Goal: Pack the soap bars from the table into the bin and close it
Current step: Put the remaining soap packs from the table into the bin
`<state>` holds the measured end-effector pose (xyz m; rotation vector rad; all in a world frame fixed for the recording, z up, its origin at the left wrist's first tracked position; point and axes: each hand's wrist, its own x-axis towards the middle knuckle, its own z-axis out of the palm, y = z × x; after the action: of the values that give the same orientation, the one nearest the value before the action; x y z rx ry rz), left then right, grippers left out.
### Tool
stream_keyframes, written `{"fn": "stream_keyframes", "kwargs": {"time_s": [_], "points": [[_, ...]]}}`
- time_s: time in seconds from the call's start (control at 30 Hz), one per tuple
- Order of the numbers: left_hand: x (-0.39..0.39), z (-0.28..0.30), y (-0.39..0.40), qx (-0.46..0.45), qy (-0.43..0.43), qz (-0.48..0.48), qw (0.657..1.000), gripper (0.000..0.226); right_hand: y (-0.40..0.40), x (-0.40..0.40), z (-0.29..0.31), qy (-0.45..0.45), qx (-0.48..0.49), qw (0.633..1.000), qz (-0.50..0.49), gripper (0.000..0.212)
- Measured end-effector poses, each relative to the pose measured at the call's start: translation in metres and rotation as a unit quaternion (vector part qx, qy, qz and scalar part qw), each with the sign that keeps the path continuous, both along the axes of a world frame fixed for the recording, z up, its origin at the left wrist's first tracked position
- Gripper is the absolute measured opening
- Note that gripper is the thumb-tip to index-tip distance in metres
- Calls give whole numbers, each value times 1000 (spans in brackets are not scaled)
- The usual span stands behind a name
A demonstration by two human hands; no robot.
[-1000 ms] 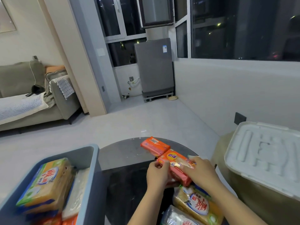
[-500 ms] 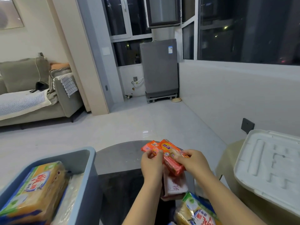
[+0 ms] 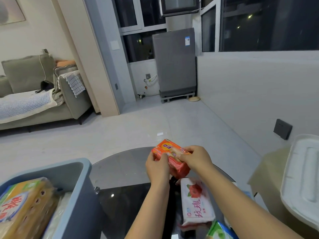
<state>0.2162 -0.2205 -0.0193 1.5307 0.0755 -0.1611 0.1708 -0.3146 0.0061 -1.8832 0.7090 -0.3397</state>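
Note:
Both my hands hold a stack of orange soap bars (image 3: pixel 170 153) above the dark round glass table (image 3: pixel 124 169). My left hand (image 3: pixel 158 168) grips the stack's near left side, my right hand (image 3: pixel 196 158) its right side. Under my hands a white soap pack with a red rose (image 3: pixel 196 200) lies on the table, and a green-wrapped pack (image 3: pixel 218 229) shows at the bottom edge. The grey-blue bin (image 3: pixel 78 187) stands open at the lower left with a yellow soap pack (image 3: pixel 25 207) inside. The white bin lid (image 3: pixel 303 178) rests at the right.
The lid lies on a beige stand (image 3: pixel 265 171) right of the table. A grey sofa (image 3: pixel 34 94) is at the far left and a grey appliance (image 3: pixel 174 62) stands by the windows. A white wall runs along the right, pale floor beyond the table.
My hands pushed the two orange bars together into one stack and lifted it off the table. The view tilted up, and the white rose pack came into sight below.

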Motion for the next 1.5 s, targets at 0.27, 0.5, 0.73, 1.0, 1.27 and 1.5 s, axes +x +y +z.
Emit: {"fn": "stream_keyframes", "kwargs": {"time_s": [0.27, 0.5, 0.73, 1.0, 1.27, 1.5], "points": [[-11, -3, -6, 44, 33, 9, 998, 43, -6, 4, -4, 47, 28, 998, 40, 18], [-30, 8, -5, -19, 47, -55, 997, 35, 10, -9, 6, 44, 78, 995, 40, 26], [-61, 63, 19, -48, -37, -43, 997, 40, 45, -50, 39, -69, 57, 996, -10, 32], [-118, 137, 71, -115, -127, -2, 985, 31, 104, -112, 119, -153, -8, 988, 5, 31], [-149, 180, 148, -91, -163, 6, 982, 29, 173, -140, 154, -182, 0, 983, 23, 38], [-146, 190, 215, -47, -152, 2, 987, 35, 222, -131, 157, -173, 3, 983, 61, 35]]}}
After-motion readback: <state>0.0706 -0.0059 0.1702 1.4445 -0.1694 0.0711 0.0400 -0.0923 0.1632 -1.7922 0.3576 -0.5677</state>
